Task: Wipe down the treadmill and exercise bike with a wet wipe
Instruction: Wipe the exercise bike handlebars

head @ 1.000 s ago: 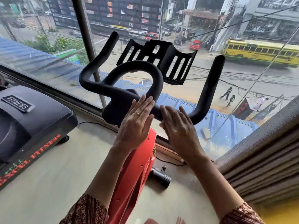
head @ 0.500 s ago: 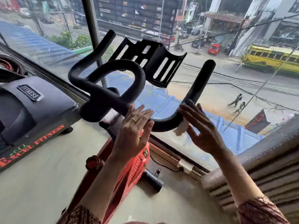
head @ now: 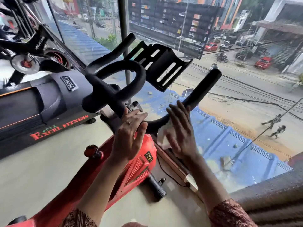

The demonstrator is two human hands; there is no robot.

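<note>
While patterned sleeves [head: 229, 213] frame the bottom of the view, an exercise bike [head: 137, 167] with a red body is seen being cleaned beside a floor-length window. A white wet wipe [head: 164, 136] is pressed by the right hand [head: 182, 135] against the bend of the black handlebar [head: 164, 120], where the right-side grip [head: 203, 89] rises; the fingers are spread flat over the cloth rather than curled round it. The left hand [head: 129, 136] is held open too, fingers together and resting at the handlebar's centre, apparently to steady it. The wipe is judged soft, light and limp, likely to bunch or slip on the padded bar unless it is kept pinned under the palm or wrapped round the tube. The bar itself appears stiff and fixed, so firm pressure could be taken. Above the loop of the handlebar, a slotted black device holder [head: 164, 66] is mounted, not yet touched by the wipe. To the left, the treadmill [head: 49, 102], lettered "Excel Fitness", stands on the pale floor [head: 49, 169], well apart from both hands. Beyond the glass, a blue roof [head: 221, 136] and a street with cars are visible.
</note>
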